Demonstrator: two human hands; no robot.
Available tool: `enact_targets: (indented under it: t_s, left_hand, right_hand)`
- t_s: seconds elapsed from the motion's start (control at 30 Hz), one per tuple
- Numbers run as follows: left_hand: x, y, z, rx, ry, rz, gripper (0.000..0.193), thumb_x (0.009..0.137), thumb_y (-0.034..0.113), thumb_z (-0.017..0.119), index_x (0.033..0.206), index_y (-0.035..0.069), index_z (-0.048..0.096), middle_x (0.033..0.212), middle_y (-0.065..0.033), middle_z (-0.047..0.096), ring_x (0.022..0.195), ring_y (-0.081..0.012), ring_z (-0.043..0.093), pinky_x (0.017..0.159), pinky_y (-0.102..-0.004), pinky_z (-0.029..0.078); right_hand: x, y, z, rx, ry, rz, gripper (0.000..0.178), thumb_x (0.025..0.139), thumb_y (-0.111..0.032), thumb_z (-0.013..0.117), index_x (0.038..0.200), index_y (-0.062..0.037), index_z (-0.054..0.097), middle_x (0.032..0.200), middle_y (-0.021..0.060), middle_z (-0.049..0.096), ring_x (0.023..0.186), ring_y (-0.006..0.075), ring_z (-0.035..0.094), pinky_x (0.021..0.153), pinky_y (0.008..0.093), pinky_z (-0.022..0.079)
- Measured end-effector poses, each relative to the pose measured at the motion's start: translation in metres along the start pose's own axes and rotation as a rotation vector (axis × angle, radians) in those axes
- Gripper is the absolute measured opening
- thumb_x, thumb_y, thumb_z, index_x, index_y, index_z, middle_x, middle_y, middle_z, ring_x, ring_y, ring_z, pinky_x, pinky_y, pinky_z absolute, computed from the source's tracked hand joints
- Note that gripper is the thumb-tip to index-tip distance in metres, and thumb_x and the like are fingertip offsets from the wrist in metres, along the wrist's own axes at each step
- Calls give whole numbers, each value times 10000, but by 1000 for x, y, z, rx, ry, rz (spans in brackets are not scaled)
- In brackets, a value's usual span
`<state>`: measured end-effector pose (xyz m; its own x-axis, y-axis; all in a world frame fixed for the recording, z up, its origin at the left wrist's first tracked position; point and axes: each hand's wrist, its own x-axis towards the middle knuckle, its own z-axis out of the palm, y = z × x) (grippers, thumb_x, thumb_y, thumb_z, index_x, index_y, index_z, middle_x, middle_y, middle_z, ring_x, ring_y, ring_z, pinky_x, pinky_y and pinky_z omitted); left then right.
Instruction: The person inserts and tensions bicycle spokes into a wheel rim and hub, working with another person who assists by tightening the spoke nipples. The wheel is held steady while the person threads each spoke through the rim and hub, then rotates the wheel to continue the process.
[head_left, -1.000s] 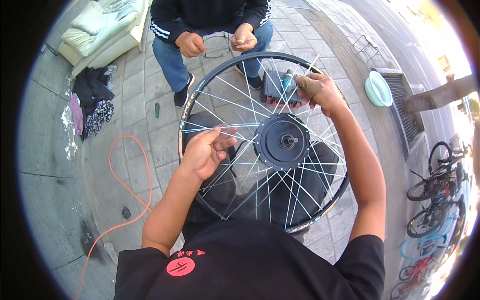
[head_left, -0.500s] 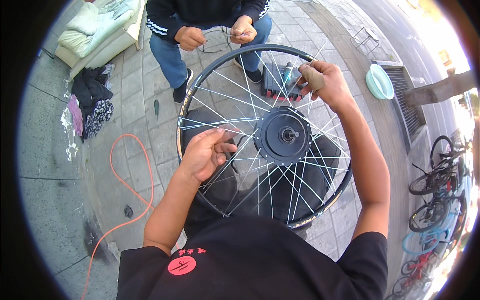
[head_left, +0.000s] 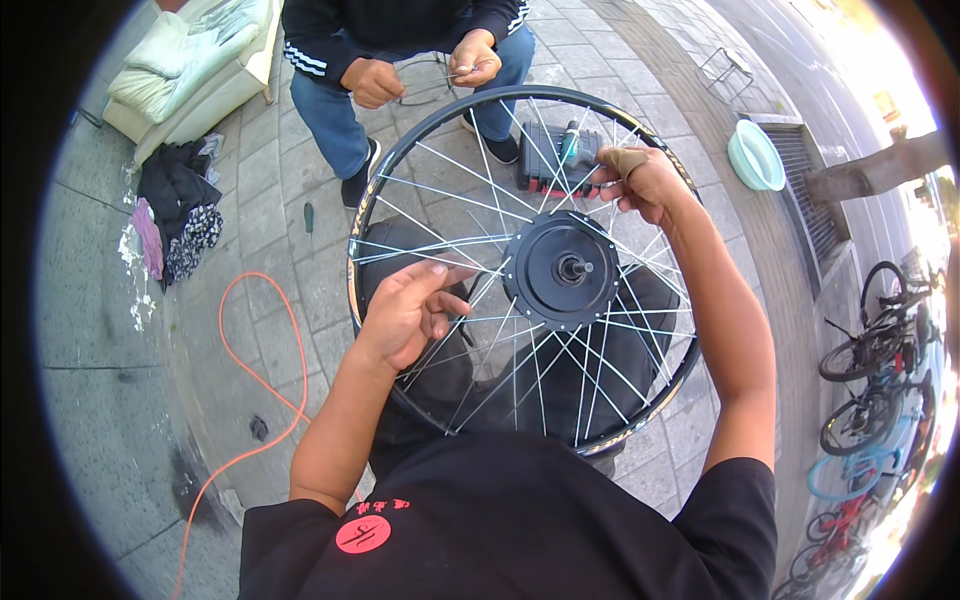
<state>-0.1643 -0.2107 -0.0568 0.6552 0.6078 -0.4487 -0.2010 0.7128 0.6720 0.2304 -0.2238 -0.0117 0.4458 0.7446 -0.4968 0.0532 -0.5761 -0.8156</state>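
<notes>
Grey paving (head_left: 262, 195); screwdriver (head_left: 308, 216), orange cord (head_left: 303, 385), toolbox (head_left: 538, 148)

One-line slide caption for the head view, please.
Left hand and right hand at a black-rimmed, silver-spoked wheel with a round black hub, above the wearer's dark-trousered legs.

Wheel rim (head_left: 530, 91) partly behind black shirt (head_left: 520, 520)

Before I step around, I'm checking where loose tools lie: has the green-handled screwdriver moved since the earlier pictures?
No. Against the orange cable, the screwdriver shows no shift either way; it lies beyond the loop, to the right.
</notes>
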Motion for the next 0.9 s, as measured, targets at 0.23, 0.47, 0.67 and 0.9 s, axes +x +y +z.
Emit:
enact_targets:
  t_s: [0.23, 0.47, 0.67, 0.9]
  left_hand:
    - [-1, -1, -1, -8, 1, 17, 219, 1131, 152, 569, 1240, -7, 672, 1323, -218, 739, 874, -234, 808, 486, -242, 554]
    - [3, -2, -1, 1, -15, 27, 219, 1118, 156, 601, 1221, -24, 670, 1284, -192, 752, 888, -231, 796, 509, -244, 559]
    - [7, -5, -3, -6, -25, 24, 230, 1136, 149, 568, 1243, -27, 671, 1330, -236, 729, 885, -240, 814, 496, -260, 591]
    - [4, -7, -5, -18, -17, 40, 232, 1130, 150, 587, 1264, -18, 672, 1330, -233, 729, 884, -234, 811, 513, -259, 604]
  right_hand:
    - [-21, -1, -11, -85, -27, 56, 350, 991, -318, 714, 1169, -19, 750, 918, 58, 796, 521, 80, 624, 371, 265, 347]
    - [-36, -2, 1, -825, 71, -568, 301, 970, -186, 683, 1229, -76, 790, 1024, 109, 717, 935, 247, 670, 831, 385, 503]
    - [-33, -5, -5, -1129, 71, -982, 245, 961, -204, 725, 1170, -121, 822, 1110, 91, 713, 1147, 267, 650, 1042, 449, 488]
    - [-61, -32, -18, -1309, 119, -1068, 181, 921, -245, 781, 1038, -117, 833, 938, 37, 733, 1011, 258, 649, 957, 420, 491]
